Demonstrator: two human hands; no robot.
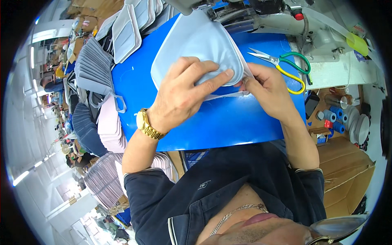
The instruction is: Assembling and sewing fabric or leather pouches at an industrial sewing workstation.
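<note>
A light blue padded fabric piece (pixel 196 41) with rounded corners lies on the blue table top, its far end by the sewing machine (pixel 241 18). My left hand (pixel 179 87), with a gold watch on the wrist, rests on the piece with its fingers apart, pressing near the right corner. At that corner my right hand (pixel 267 87) is closed, thumb against fingers, on a thin pale edging strip (pixel 228 95). The strip runs along the piece's right edge and hangs loose toward my left hand. My right fingertips are partly hidden behind the strip.
Scissors (pixel 275 60) with green and yellow handles lie right of my right hand. Stacked grey fabric pieces (pixel 94 67) and pink ones (pixel 110 126) line the blue table's (pixel 196 126) left side. Blue thread spools (pixel 337 114) and a cardboard box (pixel 343 163) stand at the right.
</note>
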